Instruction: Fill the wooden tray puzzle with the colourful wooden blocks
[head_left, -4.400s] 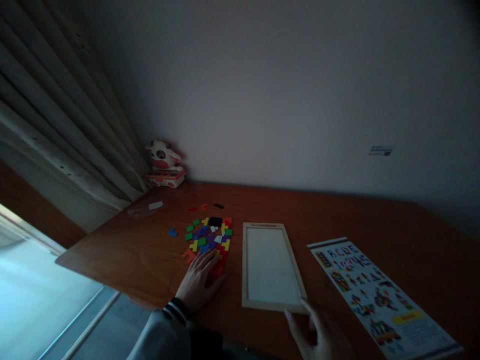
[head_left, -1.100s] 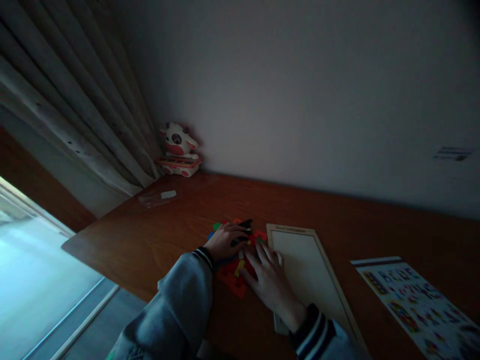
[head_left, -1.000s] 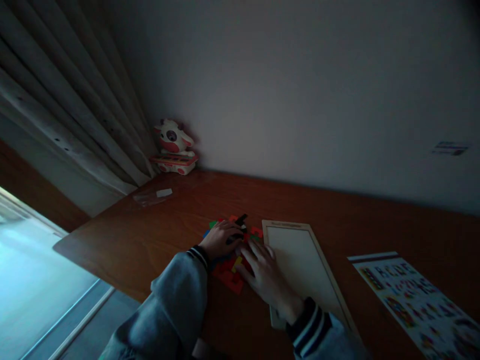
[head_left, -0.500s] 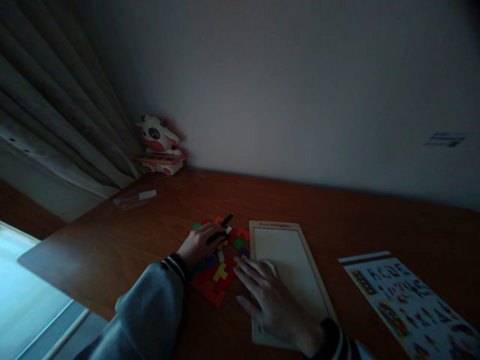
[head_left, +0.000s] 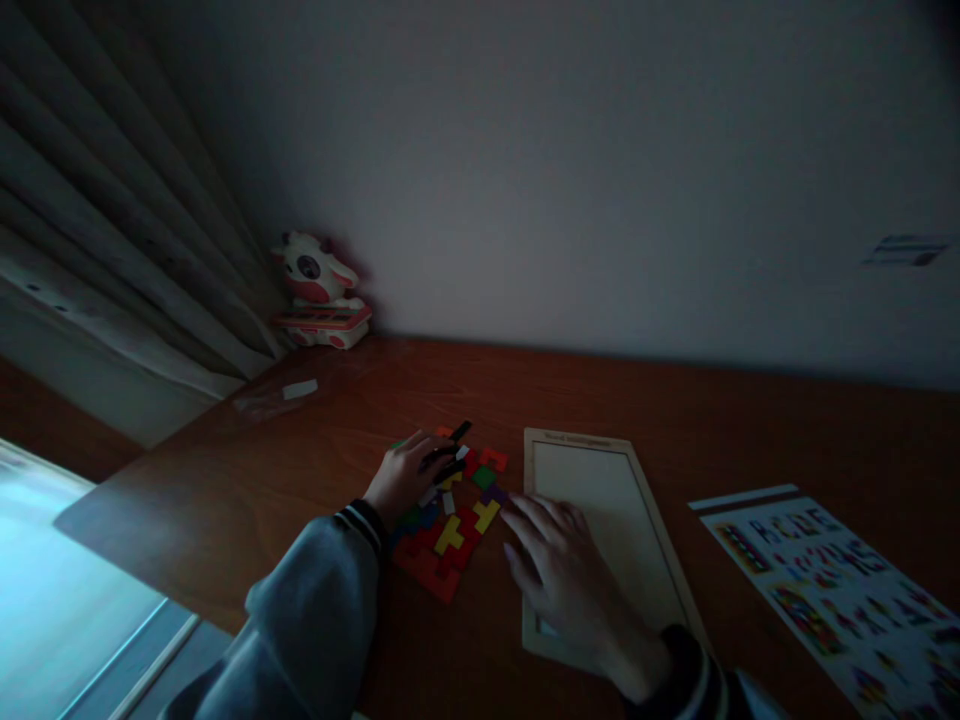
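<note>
My left hand (head_left: 409, 468) rests low over the left part of a pile of flat coloured puzzle pieces, its fingers stretched out and touching black pieces (head_left: 444, 470). Around it lie red (head_left: 429, 575), yellow (head_left: 450, 537), green (head_left: 484, 478) and purple pieces, some of them under the hand. To the right of the pile is a shallow wooden tray (head_left: 611, 505) with a pale bare base and a printed top rim. Fingers spread, my right hand (head_left: 566, 575) lies across the tray's left edge with nothing in it. Its fingertips are close to the purple piece (head_left: 495, 495).
A sheet printed with colourful letters and figures (head_left: 832, 590) lies on the wooden table at the right. At the back left corner stands a cow-shaped toy (head_left: 322, 290), with clear plastic and a white label (head_left: 300, 389) before it. A curtain (head_left: 112, 200) hangs at the left.
The tray has shifted slightly right, away from the pieces, together with my right hand. My left hand stays over the pile. The whole view has shifted a little.
</note>
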